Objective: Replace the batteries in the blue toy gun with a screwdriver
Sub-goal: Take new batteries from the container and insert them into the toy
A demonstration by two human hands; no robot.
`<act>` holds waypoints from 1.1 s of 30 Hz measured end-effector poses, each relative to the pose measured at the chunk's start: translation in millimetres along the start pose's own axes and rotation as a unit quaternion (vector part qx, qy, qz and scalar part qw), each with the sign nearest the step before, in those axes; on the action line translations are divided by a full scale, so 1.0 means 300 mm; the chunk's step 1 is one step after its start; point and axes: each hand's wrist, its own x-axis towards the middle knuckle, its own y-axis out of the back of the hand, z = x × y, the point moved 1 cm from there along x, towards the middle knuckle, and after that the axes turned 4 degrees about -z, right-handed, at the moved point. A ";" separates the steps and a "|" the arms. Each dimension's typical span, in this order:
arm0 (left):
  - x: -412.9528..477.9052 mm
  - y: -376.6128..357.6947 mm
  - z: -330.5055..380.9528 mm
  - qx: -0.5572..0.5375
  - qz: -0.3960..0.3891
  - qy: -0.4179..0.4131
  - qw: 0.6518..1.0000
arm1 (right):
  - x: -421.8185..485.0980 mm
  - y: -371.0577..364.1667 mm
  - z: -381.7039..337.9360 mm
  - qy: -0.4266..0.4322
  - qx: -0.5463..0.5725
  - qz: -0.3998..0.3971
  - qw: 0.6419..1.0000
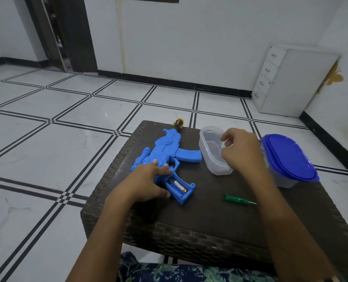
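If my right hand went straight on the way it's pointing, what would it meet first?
Most likely the open clear container: the right hand is above its near rim, fingers curled down toward it. Depth is hard to judge from one view.

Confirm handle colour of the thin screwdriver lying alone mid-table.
Green; the screwdriver lies right of the blue toy gun, seen in the head view.

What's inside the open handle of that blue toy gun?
One battery lies in the open handle compartment of the blue toy gun. The left hand resting on the gun and the compartment wall cover the rest, so a second battery cannot be confirmed.
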 end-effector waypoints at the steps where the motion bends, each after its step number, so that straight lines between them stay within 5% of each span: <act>1: -0.002 0.000 0.004 0.001 0.004 -0.003 1.000 | 0.047 0.019 0.010 -0.027 -0.058 -0.057 0.996; 4: -0.001 0.000 0.011 -0.004 0.010 -0.006 1.000 | 0.157 0.001 0.027 -0.068 -0.133 -0.212 0.966; 7: -0.004 0.002 0.016 -0.011 0.012 -0.006 1.000 | 0.215 -0.054 0.048 -0.045 -0.216 -0.274 0.936; 18: 0.000 -0.001 0.016 -0.005 0.011 0.014 1.000 | 0.237 -0.085 0.084 0.014 -0.181 -0.320 0.930; 23: 0.003 -0.008 0.025 -0.008 0.029 0.030 0.999 | 0.231 -0.103 0.087 0.031 -0.169 -0.295 0.940; 28: -0.001 -0.027 0.113 0.001 0.194 0.086 0.977 | 0.222 -0.083 0.086 0.024 -0.127 -0.214 0.968; 33: 0.007 -0.025 0.158 -0.012 0.186 0.122 0.975 | 0.095 0.018 0.036 -0.004 0.136 -0.072 0.988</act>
